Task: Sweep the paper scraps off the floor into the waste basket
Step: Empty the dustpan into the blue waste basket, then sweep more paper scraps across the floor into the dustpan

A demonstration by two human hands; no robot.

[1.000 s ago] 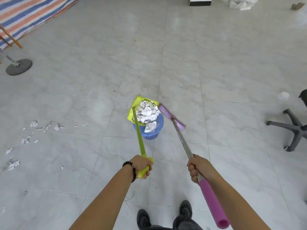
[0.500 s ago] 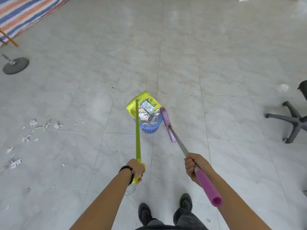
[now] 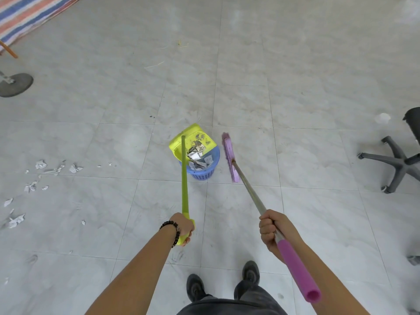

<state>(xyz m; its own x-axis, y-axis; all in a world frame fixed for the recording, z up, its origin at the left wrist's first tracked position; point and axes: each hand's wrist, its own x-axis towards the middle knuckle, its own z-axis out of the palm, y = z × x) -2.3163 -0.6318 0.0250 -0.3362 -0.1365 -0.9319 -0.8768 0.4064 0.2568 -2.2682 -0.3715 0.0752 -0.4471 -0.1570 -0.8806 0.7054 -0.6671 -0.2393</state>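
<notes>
White and grey crumpled paper scraps (image 3: 197,164) fill one blue slotted waste basket (image 3: 205,174), which stands on the tile floor (image 3: 250,105) ahead of and between both hands. One yellow-green dustpan (image 3: 196,140) is tipped over the basket's far rim, its stained pan facing the camera with a few scraps at its lip. The left hand (image 3: 184,228), with a beaded bracelet (image 3: 173,228) on the wrist, is curled round the end of the dustpan's long handle. The right hand (image 3: 271,230) grips the metal shaft of one broom (image 3: 230,158) just above its pink foam sleeve; the pink head is just right of the basket. Roughly a dozen loose scraps (image 3: 41,165) lie scattered well left of the left hand. Two dark shoes (image 3: 196,288) show below the hands.
</notes>
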